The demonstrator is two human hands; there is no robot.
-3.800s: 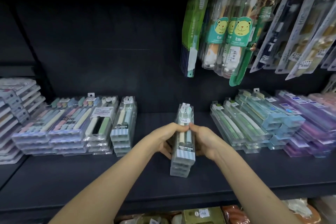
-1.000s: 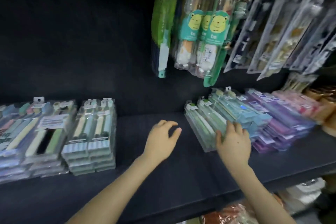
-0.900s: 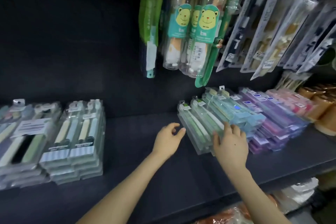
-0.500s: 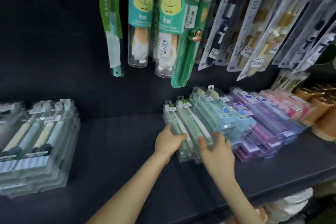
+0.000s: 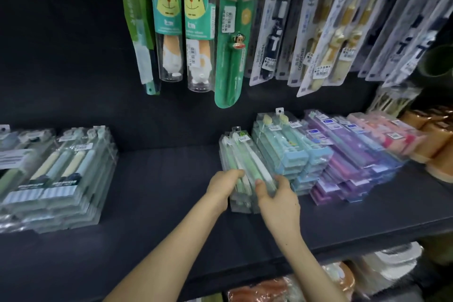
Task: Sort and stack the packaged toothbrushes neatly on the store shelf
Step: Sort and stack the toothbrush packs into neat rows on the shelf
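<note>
We see the green stack (image 5: 241,154) of toothbrush packs lying flat on the dark, matt shelf (image 5: 159,216). It is a pile of clear, rigid plastic cases, long and narrow, each showing slim green and white handles through its glossy lid. The left hand (image 5: 224,185) grips the stack's near left corner, fingers curled over the top edge. The right hand (image 5: 278,200) clasps its near right corner, thumb pressed on the top case and fingers wrapped round the side.

Just beside the green stack on its right is the blue stack (image 5: 286,152), made of the same boxy clear cases with pale blue card ends, slightly fanned. Further right lie the purple stack (image 5: 348,162) and then the pink stack (image 5: 389,133), both translucent and stepped at their near ends. Far right of the green stack we make out rounded orange cups (image 5: 436,140), blurred.

Well to the left of the green stack, across bare shelf, sits the striped stack (image 5: 63,179), wider clear packs with striped paper bands and pastel handles.

Above the green stack hang two round clear tubes (image 5: 169,14) with teal bear labels and a flat green card (image 5: 232,44) bearing a monkey figure. To their right hang glossy blister packs (image 5: 304,27) printed KIDS
</note>
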